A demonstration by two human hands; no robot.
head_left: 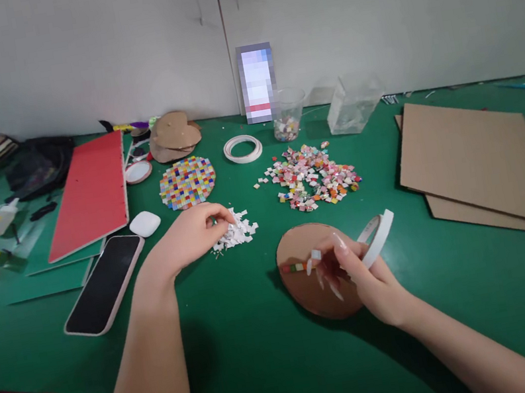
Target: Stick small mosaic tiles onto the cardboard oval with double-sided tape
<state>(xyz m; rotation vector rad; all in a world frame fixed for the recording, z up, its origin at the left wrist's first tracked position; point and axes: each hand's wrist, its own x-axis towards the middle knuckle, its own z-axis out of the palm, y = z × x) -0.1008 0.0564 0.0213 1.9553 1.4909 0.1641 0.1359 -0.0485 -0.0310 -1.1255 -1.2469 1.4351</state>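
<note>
With the brown cardboard disc (305, 303) taken as the clock, a short row of coloured tiles (294, 267) is laid from the rim at nine o'clock towards the middle. The right hand (354, 261) is poised over the disc's three o'clock side, fingers loosely curled; a small pale square (316, 255) is held at the fingertips, and a roll of white tape (379, 239) is carried in the same hand — whether hooked or gripped cannot be told.

The left hand (200, 230) is stretched out towards ten o'clock, thumb and forefinger drawn nearly together at a heap of white scraps (242, 230). Whether anything is pinched there cannot be made out.

For good work, the pale square is probably best handled by its edges, so that its faces are left clean, and best squared against the end of the row before any pressure is given. A straight line seems worth checking at this early stage, since a slight tilt would likely be passed on along the row. The tape roll should be tucked well back, as the tiles could be nudged by its rim. The scraps are better left well apart from the loose tile pile (314, 178) at twelve o'clock — otherwise pale pieces might be confused. The disc could usefully be steadied at its edge.
</note>
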